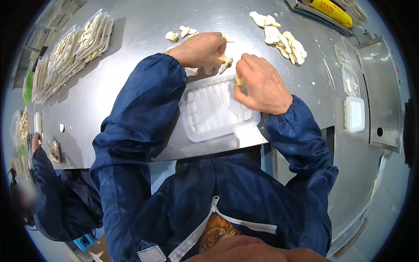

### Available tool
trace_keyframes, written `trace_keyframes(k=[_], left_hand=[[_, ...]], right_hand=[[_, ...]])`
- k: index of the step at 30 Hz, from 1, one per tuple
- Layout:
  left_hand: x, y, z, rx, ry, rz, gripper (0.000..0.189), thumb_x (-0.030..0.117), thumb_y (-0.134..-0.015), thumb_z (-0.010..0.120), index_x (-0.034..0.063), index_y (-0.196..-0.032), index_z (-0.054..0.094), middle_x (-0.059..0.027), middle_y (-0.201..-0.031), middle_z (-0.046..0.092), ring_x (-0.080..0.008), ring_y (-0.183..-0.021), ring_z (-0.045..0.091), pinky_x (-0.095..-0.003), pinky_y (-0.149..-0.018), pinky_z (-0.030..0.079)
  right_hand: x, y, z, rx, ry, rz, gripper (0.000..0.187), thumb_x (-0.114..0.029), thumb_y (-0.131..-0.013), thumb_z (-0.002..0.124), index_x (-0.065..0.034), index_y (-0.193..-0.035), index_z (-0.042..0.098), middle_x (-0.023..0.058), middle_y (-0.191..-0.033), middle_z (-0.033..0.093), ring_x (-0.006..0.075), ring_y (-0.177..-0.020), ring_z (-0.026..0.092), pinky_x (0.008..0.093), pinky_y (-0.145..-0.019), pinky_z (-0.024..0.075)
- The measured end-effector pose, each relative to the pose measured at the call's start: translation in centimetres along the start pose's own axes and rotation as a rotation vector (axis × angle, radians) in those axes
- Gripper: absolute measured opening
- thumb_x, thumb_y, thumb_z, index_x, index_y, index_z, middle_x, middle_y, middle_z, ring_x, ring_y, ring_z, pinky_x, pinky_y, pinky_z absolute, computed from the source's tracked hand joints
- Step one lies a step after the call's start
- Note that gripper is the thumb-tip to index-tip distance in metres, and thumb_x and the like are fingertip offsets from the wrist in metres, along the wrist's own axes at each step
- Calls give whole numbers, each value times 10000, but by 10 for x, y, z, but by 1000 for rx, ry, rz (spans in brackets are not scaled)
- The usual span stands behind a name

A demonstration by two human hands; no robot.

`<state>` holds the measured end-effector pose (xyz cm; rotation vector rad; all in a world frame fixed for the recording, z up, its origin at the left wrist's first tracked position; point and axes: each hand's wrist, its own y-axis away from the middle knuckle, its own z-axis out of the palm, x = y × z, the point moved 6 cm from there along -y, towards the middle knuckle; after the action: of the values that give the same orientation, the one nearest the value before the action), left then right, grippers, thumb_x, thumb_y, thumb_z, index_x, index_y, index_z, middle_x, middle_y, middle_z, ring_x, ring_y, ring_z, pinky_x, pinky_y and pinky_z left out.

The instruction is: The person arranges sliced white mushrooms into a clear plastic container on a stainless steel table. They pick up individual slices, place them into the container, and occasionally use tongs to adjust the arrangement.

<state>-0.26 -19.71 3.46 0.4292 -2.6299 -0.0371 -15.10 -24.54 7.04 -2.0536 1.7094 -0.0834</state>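
Note:
A clear plastic tray [219, 108] with a ribbed bottom lies at the near edge of the steel table, with nothing in it. Above its far rim, my left hand [204, 50] pinches a pale mushroom piece [226, 62]; the palm side is hidden. My right hand [262, 83] holds a small tan piece [240, 81] between thumb and fingers at the tray's upper right corner. Loose pale pieces [172, 36] lie beyond and partly under my left hand. Farther right on the table is a pile of larger cream-coloured slices [278, 39].
Filled clear trays [73, 55] are stacked at the far left. A co-worker's sleeved arm [49, 190] reaches in at the left, near a small filled pack [55, 151]. A yellow roll [330, 11] lies at the back right; a white tray [354, 114] sits beside a steel appliance [381, 95].

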Motion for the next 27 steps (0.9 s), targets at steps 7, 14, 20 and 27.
trace_keyframes(k=[7,14,20,27], left_hand=[[8,33,-27,185,28,160,173,119,-763,745,54,-848,608,-59,-790,540,-194,-676,508,-299,-562,406],[61,80,3,138,48,245,268,89,-744,754,22,-925,567,-116,-928,528,-283,-854,572,-367,-745,500],[61,78,11,266,-45,227,262,93,-752,746,10,-954,601,-120,-927,547,-280,-860,573,-371,-757,491],[19,44,-22,403,42,98,144,146,-840,682,7,-873,702,-141,-818,650,-283,-692,632,-373,-658,512]], right_hand=[[-1,1,-10,44,36,-35,229,-133,-713,655,-1,-856,534,130,-820,502,283,-769,524,384,-687,421],[57,-7,-30,359,-15,143,89,-97,-781,634,-39,-823,581,90,-744,568,251,-663,570,358,-614,451],[89,-7,1,458,-6,239,55,-91,-803,632,-51,-782,600,58,-713,605,210,-597,586,333,-563,467],[104,-3,10,423,-176,372,52,-92,-801,611,-41,-796,619,88,-734,640,253,-630,618,345,-586,484]])
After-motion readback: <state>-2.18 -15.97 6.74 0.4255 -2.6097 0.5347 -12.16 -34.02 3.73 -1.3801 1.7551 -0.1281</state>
